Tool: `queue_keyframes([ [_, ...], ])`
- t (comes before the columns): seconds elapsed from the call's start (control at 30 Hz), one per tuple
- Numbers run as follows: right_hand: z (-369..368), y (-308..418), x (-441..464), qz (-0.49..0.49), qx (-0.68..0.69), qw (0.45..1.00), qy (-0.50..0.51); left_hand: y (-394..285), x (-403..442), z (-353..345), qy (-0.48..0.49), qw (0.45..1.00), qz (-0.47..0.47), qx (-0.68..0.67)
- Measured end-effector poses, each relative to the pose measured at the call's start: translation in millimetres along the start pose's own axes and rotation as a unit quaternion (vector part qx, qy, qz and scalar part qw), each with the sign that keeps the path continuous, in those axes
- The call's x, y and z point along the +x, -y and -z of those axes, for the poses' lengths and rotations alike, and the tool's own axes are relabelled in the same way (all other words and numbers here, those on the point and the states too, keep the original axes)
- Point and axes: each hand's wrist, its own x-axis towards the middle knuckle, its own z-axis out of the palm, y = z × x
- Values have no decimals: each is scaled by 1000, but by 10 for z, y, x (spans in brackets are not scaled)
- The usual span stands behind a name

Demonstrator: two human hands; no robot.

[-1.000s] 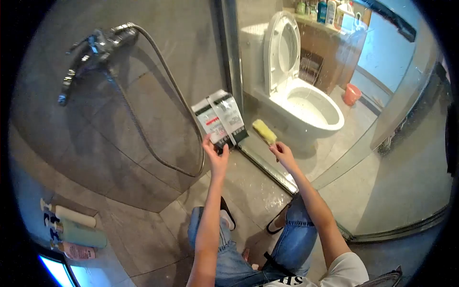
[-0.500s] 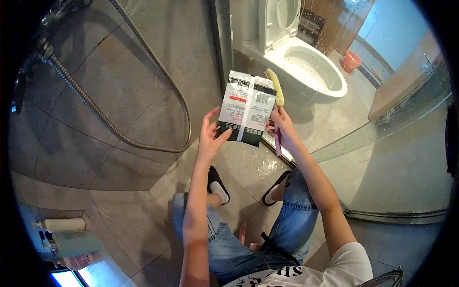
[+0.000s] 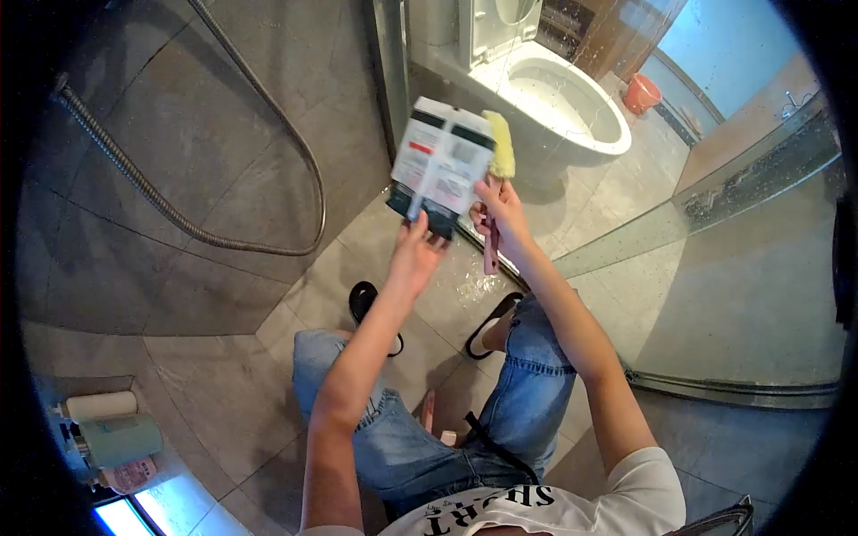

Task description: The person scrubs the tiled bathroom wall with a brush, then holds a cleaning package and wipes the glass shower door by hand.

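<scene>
My left hand grips the bottom edge of a flat plastic packet, white and dark green with a red strip, printed text and a pale band down its middle. The packet is tilted and slightly blurred. In my right hand is a brush with a fluffy pale-yellow head and a pink handle; the hand is closed round the handle, and the head points up. My right thumb is close to the packet's right edge; whether it touches, I cannot tell.
Ahead stands a toilet with its lid up, and a pink bucket behind it. A curved glass screen is on the right. A metal shower hose hangs at left, above bottles at lower left. The floor looks wet.
The packet has moved up and left and tilted. My left hand has shifted from its left side to its bottom edge. The brush head has turned to show its broader side. The view has also shifted.
</scene>
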Motion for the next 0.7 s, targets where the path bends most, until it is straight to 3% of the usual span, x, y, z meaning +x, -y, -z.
queue_keyframes([
  [0.17, 284, -95, 20, -78, -129, 988, -17, -367, -43, -49, -37, 994, -74, -74],
  [0.33, 427, -52, -105, -140, -315, 938, 38, -582, -106, -90, 35, 994, -98, 21],
  [0.63, 403, 30, -311, -178, -320, 926, 92, -723, -179, -161, -23, 987, -128, 95],
  [0.7, 407, 27, -292, -180, -323, 925, 87, -711, -192, -209, -46, 973, -179, 139],
])
